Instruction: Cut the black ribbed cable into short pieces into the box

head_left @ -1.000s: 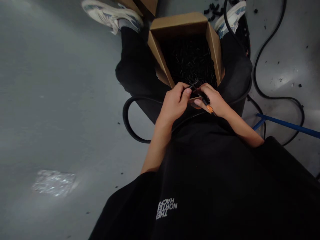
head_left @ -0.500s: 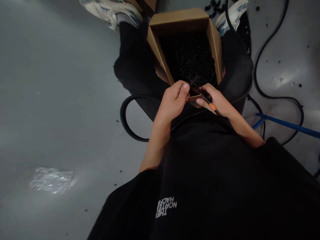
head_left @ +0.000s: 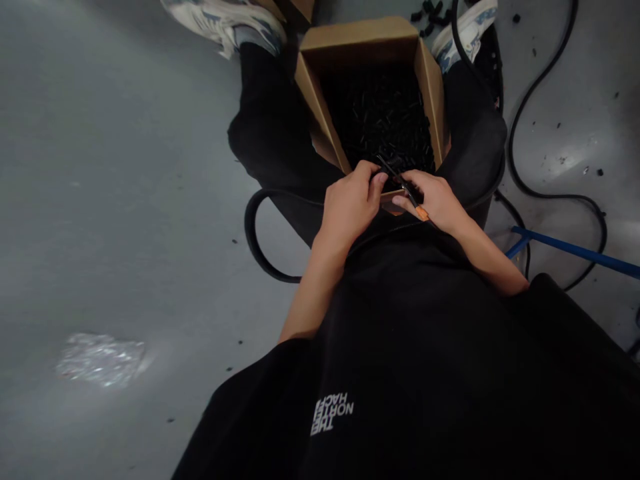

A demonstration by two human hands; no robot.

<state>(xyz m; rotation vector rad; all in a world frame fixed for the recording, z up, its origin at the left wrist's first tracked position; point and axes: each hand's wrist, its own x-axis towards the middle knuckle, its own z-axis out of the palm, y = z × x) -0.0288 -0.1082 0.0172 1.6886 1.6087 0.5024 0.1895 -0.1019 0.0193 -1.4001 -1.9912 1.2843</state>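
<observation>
An open cardboard box (head_left: 357,37) stands between my knees, filled with many small black pieces (head_left: 380,113). Just over its near edge, my left hand (head_left: 350,207) pinches a thin black bristly item (head_left: 393,168). My right hand (head_left: 433,200) grips a slim black tool with an orange handle section (head_left: 423,213). The tool's tip meets the black item beside my left fingers. My fingers hide most of the tool, and I cannot tell exactly what kind it is.
Black cables (head_left: 515,153) loop across the grey floor (head_left: 150,200) on both sides. A blue metal bar (head_left: 570,250) lies at the right. Loose black pieces (head_left: 427,17) lie beyond the box, past my white sneakers (head_left: 220,23).
My hands have drawn slightly closer together over the box's near edge. The left fingers have shifted along the black item, and the orange handle has moved up toward my right palm.
</observation>
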